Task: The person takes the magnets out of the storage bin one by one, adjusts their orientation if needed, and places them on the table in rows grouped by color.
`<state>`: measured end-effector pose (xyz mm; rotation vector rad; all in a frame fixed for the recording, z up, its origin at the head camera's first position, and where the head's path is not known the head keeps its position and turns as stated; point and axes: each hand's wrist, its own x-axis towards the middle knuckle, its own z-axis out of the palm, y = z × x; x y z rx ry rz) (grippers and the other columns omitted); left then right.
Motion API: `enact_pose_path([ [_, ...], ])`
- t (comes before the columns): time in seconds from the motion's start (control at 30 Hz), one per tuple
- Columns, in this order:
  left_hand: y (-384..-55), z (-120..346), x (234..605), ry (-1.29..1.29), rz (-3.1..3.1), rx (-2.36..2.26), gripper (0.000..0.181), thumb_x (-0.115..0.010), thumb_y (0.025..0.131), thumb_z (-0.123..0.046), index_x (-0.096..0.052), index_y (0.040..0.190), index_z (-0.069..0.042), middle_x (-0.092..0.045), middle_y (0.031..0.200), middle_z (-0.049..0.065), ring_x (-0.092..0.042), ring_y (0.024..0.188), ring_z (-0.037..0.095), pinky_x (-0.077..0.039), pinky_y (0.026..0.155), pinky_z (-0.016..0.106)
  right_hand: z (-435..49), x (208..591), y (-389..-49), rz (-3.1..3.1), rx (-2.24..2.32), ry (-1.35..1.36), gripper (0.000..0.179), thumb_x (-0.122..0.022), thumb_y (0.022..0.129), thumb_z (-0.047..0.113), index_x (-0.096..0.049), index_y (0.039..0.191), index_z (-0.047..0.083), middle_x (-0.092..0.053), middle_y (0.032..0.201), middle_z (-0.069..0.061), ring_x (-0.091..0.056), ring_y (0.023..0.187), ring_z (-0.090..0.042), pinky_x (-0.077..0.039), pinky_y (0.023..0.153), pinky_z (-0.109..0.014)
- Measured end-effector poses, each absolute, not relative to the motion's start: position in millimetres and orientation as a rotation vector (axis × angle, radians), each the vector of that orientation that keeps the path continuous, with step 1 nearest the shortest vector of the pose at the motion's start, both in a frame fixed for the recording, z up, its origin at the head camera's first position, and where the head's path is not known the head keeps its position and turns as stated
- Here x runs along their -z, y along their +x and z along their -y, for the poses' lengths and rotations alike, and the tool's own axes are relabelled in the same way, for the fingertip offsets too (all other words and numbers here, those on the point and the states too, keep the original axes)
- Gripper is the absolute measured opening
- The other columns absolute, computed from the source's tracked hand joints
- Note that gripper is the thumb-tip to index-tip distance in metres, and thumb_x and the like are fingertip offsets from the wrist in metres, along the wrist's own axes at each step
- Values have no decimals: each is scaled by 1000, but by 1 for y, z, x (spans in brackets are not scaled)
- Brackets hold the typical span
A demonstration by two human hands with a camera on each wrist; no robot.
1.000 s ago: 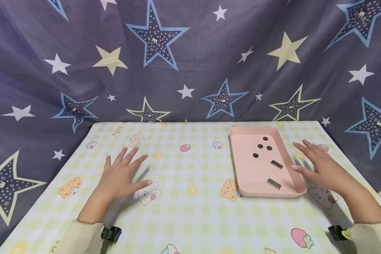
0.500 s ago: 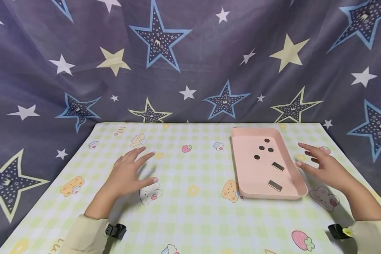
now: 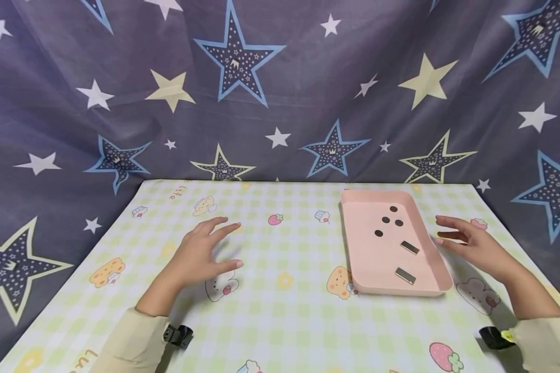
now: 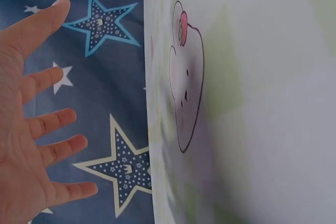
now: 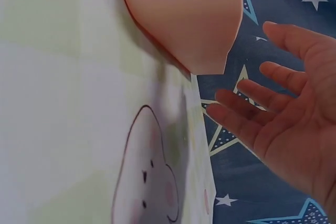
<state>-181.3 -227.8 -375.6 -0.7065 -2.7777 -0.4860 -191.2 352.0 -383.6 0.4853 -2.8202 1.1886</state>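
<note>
A shallow pink tray (image 3: 371,267) stands on the right part of the table. Inside lie several small black discs (image 3: 386,220) and two dark rectangular pieces with silvery edges, one (image 3: 409,247) farther back and the other (image 3: 405,276) nearer the front. My right hand (image 3: 485,251) hovers just outside the tray's right side, thumb and fingertips close to the rim, holding nothing. Over the left half of the table floats my left hand (image 3: 193,259), fingers spread and loosely bent, with nothing in it. The right wrist view shows the tray's outer wall (image 5: 184,14) beside the fingers.
A green-and-white checked cloth (image 3: 280,321) with cartoon prints covers the table. Behind it hangs a dark curtain (image 3: 280,103) with stars. Each sleeve carries a small black wrist device, such as the left one (image 3: 178,336).
My left hand has shifted a little to the right, its fingers bending from a wide spread. The right hand's fingers have drawn closer together. The tray and its contents stay put.
</note>
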Motion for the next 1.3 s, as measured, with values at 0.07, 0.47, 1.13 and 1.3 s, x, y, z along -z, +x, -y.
enact_pose_path([
  [0.07, -182, 226, 375, -711, 2785, 507, 77, -75, 78, -56, -50, 143, -25, -42, 147, 12, -38, 134, 36, -34, 98, 65, -353, 385, -193, 2834, -1211, 468, 57, -62, 97, 13, -38, 144, -8, -44, 138, -30, -48, 102, 17, -45, 76, -8],
  [0.47, -187, 213, 373, -782, 2663, 631, 69, -82, 76, -44, -59, 135, -18, -49, 137, 10, -48, 125, 32, -41, 97, 57, -359, 388, -202, 2817, -1506, 424, 59, -63, 96, 13, -35, 142, -12, -56, 128, -11, -66, 92, -5, -57, 74, -27],
  [1.13, -198, 186, 370, -883, 2687, 912, 60, -85, 74, -39, -64, 126, -18, -49, 137, 3, -48, 127, 26, -43, 100, 49, -368, 401, -216, 2703, -2059, 515, 49, -54, 98, 1, -38, 144, 7, -57, 122, 15, -62, 106, -5, -57, 80, -34],
  [1.3, -200, 179, 368, -913, 2679, 925, 61, -84, 75, -40, -63, 129, -19, -50, 136, 2, -48, 127, 24, -43, 101, 48, -373, 406, -223, 2660, -2248, 531, 46, -52, 99, 0, -46, 138, 24, -59, 123, 14, -63, 107, -8, -57, 80, -37],
])
